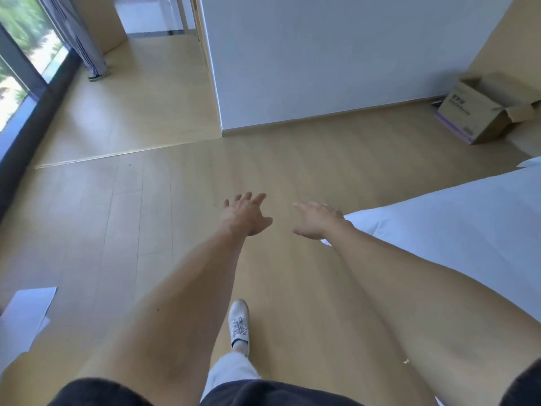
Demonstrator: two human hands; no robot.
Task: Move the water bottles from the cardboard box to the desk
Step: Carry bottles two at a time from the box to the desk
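Observation:
An open cardboard box point(480, 109) with purple print stands on the floor at the far right, against the white wall. Its inside is hidden from here, and no water bottle or desk is in view. My left hand point(244, 213) and my right hand point(317, 219) are stretched out in front of me over the wooden floor, fingers spread and relaxed, holding nothing. Both hands are far from the box, which lies ahead and to the right of them.
A bed with a white sheet point(456, 221) fills the right side. A white wall point(322, 60) stands ahead, with a passage to its left. A window point(17, 74) and curtain point(79, 36) line the left. White paper point(26, 312) lies lower left. My shoe point(239, 322) is mid-step.

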